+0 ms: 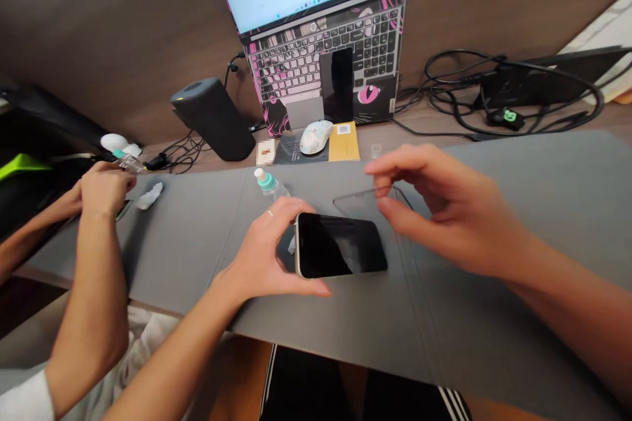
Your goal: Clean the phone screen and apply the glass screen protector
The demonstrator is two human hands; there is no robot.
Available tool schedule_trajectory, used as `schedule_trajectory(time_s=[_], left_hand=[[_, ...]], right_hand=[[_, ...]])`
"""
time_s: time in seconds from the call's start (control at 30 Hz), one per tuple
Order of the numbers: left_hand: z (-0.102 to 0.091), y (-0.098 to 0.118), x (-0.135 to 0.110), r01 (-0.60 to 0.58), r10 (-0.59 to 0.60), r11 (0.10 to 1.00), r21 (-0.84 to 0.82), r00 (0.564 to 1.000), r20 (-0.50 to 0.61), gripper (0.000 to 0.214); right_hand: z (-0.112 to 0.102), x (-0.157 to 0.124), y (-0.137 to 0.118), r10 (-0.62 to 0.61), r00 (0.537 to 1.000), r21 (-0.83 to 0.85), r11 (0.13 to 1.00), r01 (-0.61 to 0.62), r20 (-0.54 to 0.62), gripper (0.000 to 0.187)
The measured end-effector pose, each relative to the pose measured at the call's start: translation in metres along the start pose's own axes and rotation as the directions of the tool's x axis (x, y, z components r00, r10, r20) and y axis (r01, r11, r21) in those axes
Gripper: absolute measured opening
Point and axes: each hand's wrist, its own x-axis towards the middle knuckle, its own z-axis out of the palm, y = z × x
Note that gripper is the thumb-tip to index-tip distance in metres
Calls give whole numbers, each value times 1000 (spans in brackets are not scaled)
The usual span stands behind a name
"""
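My left hand, with a ring on one finger, grips the left end of a phone. The phone lies sideways, its glossy black screen facing up. My right hand hovers past the phone's far right corner, fingers curled and thumb apart from the index finger. Under its fingertips is a thin, clear sheet with a dark edge, perhaps a screen protector. Contact between fingertips and sheet cannot be made out. A small clear bottle with a teal and white cap stands behind my left hand, and a white scrap shows beside the phone.
An open laptop carries a second dark phone. Before it sit a mouse and a yellow card. A black speaker-like box stands left, tangled cables right. A co-worker's hands work at the left.
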Motion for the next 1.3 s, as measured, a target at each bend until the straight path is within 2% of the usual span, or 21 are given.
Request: schedule_trajectory(time_s=[0.1,0.17,0.23,0.27,0.33,0.4,0.5,0.6,0.67,0.77,0.87,0.97,1.07,1.2,1.3], left_hand=[[-2,7,-31,76,-77,996,49,997,11,71],[-1,8,-46,107,-110,993,57,993,53,64],[1,9,-55,129,-134,990,57,984,114,61],[1,8,-57,137,-144,989,58,979,147,62],[1,9,-57,151,-162,986,69,965,206,63],[1,9,-54,159,-176,984,84,953,248,65],[0,9,-50,162,-184,982,100,942,280,66],[1,7,-51,152,-175,983,101,943,283,62],[1,4,-53,148,-167,985,94,953,251,57],[1,0,-54,188,-200,976,106,973,116,41],[2,2,-47,260,-263,955,145,965,3,26],[5,6,-32,294,-304,938,185,952,25,24],[11,6,-18,313,-338,921,234,938,75,25],[17,0,-11,349,-381,894,282,922,65,10],[12,-1,-15,362,-389,891,275,920,45,14]], right_hand=[[-3,3,3,17,989,2,1000,-17,-146,32],[-5,4,4,3,964,-109,993,-33,-266,30],[-6,4,6,-76,946,-293,956,-21,-315,29],[-5,3,7,-144,949,-398,917,21,-281,29],[-1,2,12,-268,956,-547,821,164,-115,29],[7,0,17,-314,947,-593,750,293,71,28],[21,-4,23,-259,939,-541,768,341,224,24],[29,-8,30,-191,930,-510,792,335,313,27],[30,-9,35,-135,930,-510,804,305,343,34],[28,-9,41,-63,930,-521,814,257,361,35],[31,-10,41,-9,929,-524,824,216,370,36],[38,-15,37,43,925,-510,844,169,378,57],[44,-22,35,80,915,-464,877,125,396,67],[43,-24,39,113,916,-420,905,65,384,60],[38,-20,42,113,920,-403,914,52,376,47]])
